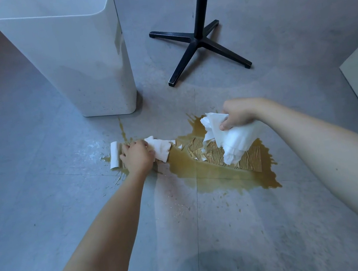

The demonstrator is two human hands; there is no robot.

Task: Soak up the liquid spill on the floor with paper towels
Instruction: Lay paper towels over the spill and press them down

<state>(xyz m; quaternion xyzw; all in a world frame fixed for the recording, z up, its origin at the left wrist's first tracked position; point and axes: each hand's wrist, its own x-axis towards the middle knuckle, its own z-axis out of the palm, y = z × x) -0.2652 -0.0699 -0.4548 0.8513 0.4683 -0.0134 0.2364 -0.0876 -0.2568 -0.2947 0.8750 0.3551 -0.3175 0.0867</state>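
A white bin is standing on the grey floor at the far left, just beyond the mess, probably so that used paper can be dropped in without carrying it far. Near its foot, the left hand is bearing down on a crumpled paper towel, fingers curled over it and gripping it against the floor. The towel is sitting right at the thin left tail of the brown spill, and a white end of it is sticking out on the far side of the hand, which suggests this hand is working the outlying streaks inward. The spill is spreading across the middle of the floor, widest toward the right. A soaked sheet is lying flat in its deepest part, stained brown and wrinkled, seemingly laid there to draw liquid up. Above it, the right hand is clutching a wad of paper towels, fingers closed around the upper end while the loose lower end is hanging down onto the soaked sheet, seemingly poised to add dry paper where the puddle is heaviest. A good deal of liquid is showing, so the job looks only partly done. Farther back, a black stand is resting on its crossed feet, clear of the spill.
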